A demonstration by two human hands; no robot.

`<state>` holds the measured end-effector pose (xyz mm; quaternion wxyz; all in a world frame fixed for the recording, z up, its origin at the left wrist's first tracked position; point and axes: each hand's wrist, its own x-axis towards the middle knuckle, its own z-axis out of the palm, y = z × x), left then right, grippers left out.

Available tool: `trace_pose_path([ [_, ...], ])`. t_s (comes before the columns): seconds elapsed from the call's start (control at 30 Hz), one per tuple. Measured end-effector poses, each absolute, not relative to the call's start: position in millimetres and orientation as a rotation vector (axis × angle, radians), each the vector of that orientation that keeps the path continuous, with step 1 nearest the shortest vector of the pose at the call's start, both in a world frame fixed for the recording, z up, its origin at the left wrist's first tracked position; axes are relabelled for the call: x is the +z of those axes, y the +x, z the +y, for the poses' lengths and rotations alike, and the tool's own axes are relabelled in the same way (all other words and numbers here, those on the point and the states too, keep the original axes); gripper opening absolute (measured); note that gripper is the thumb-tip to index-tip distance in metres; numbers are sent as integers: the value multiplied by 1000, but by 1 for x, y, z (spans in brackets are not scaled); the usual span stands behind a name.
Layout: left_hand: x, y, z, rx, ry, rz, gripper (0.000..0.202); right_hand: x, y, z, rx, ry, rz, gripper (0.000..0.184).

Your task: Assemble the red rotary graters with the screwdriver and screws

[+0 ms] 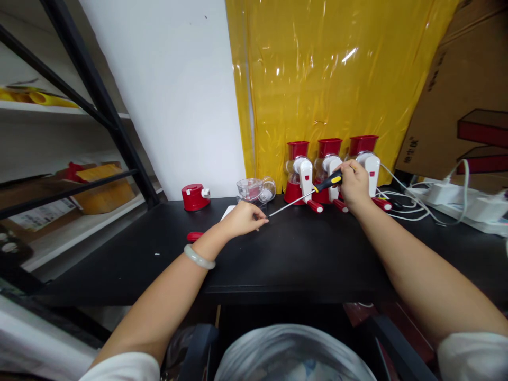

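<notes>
My right hand [354, 182] grips the black and yellow handle of a screwdriver [291, 202], whose long metal shaft slants down to the left. At the shaft's tip, the fingers of my left hand [250, 217] are pinched together; what they hold is too small to make out. Behind my left hand and wrist lies a white part [227, 211], mostly covered. A red crank grip [194, 236] shows beside my left forearm. Just beyond the hand stands a clear plastic housing [250, 189]. To its left sits a red base [195, 197] with a white knob.
Three red and white rotary graters [297, 174] stand in a row at the back of the black table [301, 259]. White cables and a power strip [456, 206] lie at right, before a cardboard box [456, 95]. A lined bin [293, 338] is below the front edge.
</notes>
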<state>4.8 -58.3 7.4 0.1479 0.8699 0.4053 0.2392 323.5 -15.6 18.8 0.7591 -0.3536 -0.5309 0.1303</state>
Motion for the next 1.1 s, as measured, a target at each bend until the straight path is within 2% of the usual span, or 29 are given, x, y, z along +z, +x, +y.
trace_pose_path([
  [0.33, 11, 5, -60, 629, 2617, 1242, 18, 18, 320, -18, 298, -775, -1169, 22],
  [1.1, 12, 5, -60, 531, 2666, 1377, 21, 19, 315, -27, 290, -751, -1272, 28],
])
